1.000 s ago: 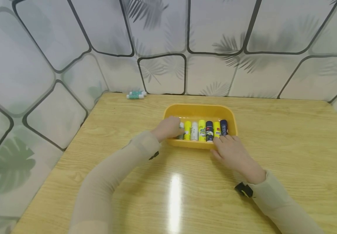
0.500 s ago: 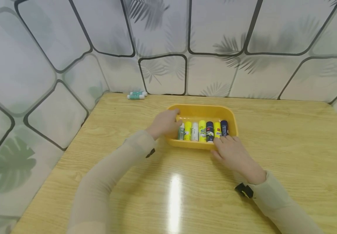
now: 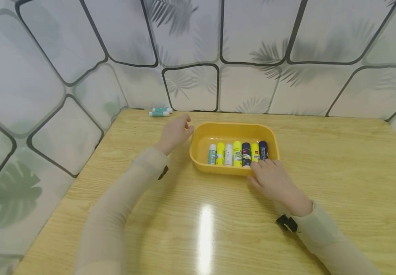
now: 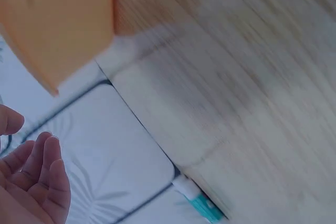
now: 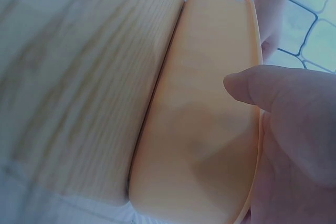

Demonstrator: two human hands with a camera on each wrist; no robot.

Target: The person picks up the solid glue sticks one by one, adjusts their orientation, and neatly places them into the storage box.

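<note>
A yellow plastic basket (image 3: 232,131) on the table holds a row of upright or leaning glue sticks (image 3: 237,154) in yellow, white and dark blue, with a teal-and-white glue stick (image 3: 212,154) at the row's left end. My right hand (image 3: 274,180) grips the basket's front rim near its right corner, thumb pressed on the outer wall in the right wrist view. Left of the basket, my left hand (image 3: 174,133) hovers with loosely bent fingers and holds nothing. Just beyond it lie two teal-and-white glue sticks (image 3: 159,114) at the table's back edge; one shows in the left wrist view.
The wood-grain table (image 3: 339,172) extends around the basket. A patterned wall covering (image 3: 191,88) rises directly behind the table's back edge and along its left side. A bright light reflection lies on the tabletop in front.
My left hand has come out of the basket, leaving the teal glue stick in the row, and moved left toward the back edge. My right hand stays on the rim.
</note>
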